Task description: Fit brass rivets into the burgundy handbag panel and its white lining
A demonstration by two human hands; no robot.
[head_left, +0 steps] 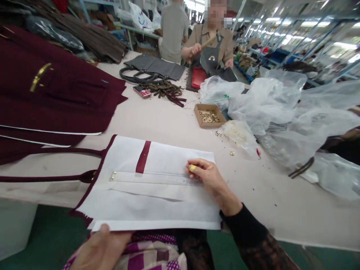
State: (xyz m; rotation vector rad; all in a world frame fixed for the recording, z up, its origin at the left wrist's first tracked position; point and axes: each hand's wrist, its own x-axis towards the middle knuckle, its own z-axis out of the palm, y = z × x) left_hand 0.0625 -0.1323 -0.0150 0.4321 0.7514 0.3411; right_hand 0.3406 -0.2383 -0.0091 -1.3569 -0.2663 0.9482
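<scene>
a white-lined bag [165, 183] lies on the near side of the cardboard box [213, 124], its edge farthest from the box pinched in the left hand [101, 249]; the right hand [209, 176] curls over it, grip impossible to tell. an uneven left-hand pull could skew the bag.
</scene>
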